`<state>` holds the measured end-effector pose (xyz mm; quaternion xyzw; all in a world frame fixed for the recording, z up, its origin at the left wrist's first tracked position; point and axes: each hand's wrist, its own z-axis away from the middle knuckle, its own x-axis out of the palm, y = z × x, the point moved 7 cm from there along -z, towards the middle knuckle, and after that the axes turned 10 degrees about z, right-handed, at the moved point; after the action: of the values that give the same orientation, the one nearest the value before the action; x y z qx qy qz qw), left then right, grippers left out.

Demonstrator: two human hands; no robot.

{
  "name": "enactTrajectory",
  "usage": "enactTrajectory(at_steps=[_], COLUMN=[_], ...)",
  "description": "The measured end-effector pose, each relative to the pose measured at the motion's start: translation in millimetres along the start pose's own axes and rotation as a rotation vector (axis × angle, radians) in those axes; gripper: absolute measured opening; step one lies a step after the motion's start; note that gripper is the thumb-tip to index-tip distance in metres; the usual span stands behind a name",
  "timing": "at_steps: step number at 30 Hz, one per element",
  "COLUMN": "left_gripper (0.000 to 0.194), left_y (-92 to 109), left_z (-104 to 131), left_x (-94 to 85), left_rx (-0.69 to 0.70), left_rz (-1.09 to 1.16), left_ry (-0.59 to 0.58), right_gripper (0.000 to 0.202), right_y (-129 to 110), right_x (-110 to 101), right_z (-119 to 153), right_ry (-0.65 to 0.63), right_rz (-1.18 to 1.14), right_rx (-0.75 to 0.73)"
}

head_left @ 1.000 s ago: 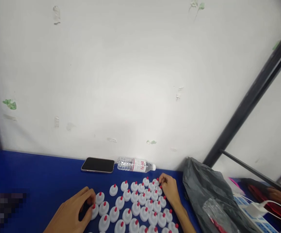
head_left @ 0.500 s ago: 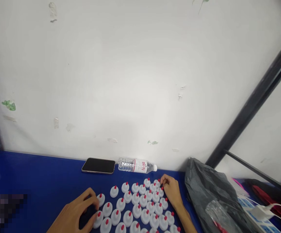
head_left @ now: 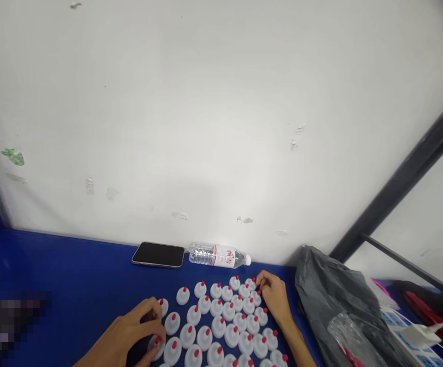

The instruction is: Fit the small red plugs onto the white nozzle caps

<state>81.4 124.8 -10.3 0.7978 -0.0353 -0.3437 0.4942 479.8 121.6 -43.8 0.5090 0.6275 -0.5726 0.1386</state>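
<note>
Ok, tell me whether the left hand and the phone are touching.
Apart: the head view shows a strip of blue tabletop between the left hand and the phone, which lies farther back.

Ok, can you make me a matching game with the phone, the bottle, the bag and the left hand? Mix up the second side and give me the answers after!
Things:
1. phone
2. bottle
3. bag
4. left hand

Places, colours and states:
A. clear, lying on its side
B. at the left edge of the white pieces with red tips
C. flat, with its black face up
D. dark grey and crumpled

Right pairs: 1-C, 2-A, 3-D, 4-B
</note>
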Motion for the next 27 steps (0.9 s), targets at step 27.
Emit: enactTrajectory(at_steps=[27], left_gripper=[0.047], left_y=[-55], left_z=[-28], left_x=[-35.2], left_rx=[-0.342], left_rz=[0.937], left_ry=[0.207], right_gripper=[0.024], right_y=[6], right_x=[-3], right_z=[0], right_ry=[-0.011], right_rz=[-0.043], right_rx=[0.051])
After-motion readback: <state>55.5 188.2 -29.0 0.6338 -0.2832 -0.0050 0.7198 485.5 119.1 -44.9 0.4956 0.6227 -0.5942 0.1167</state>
